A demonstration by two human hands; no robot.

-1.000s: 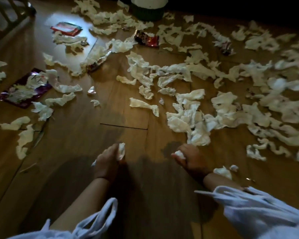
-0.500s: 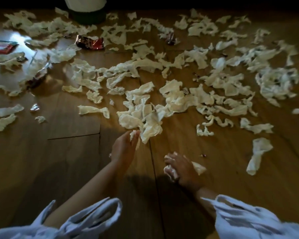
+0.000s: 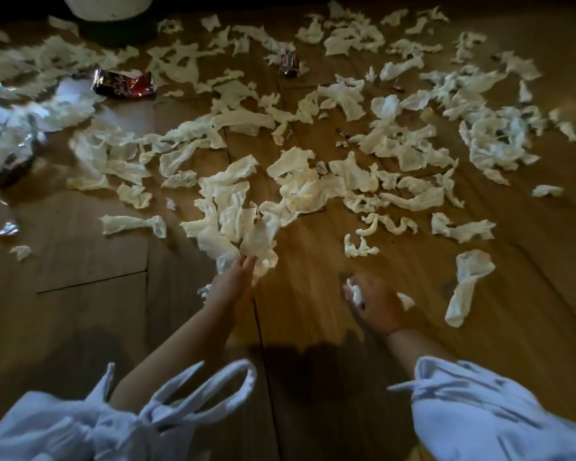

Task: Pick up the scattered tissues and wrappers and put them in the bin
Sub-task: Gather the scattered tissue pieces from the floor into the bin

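Low centre, your left hand (image 3: 235,282) pinches a tissue clump (image 3: 256,241); your right hand (image 3: 378,306) clenches a tissue wad (image 3: 356,292). Beyond, scattered tissues (image 3: 396,144) and a red wrapper (image 3: 123,84) lie uncollected, and the bin (image 3: 110,8) stands upper left. The job looks barely begun.

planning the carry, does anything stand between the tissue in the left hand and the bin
Nothing upright shows. Between the tissue clump pinched by the left hand and the bin only loose tissues and a red wrapper lie flat on the floor.

Loose white fabric is worn: the left sleeve (image 3: 67,427), behind the left hand (image 3: 233,282), is tied in loops; the right sleeve (image 3: 486,407) is gathered.
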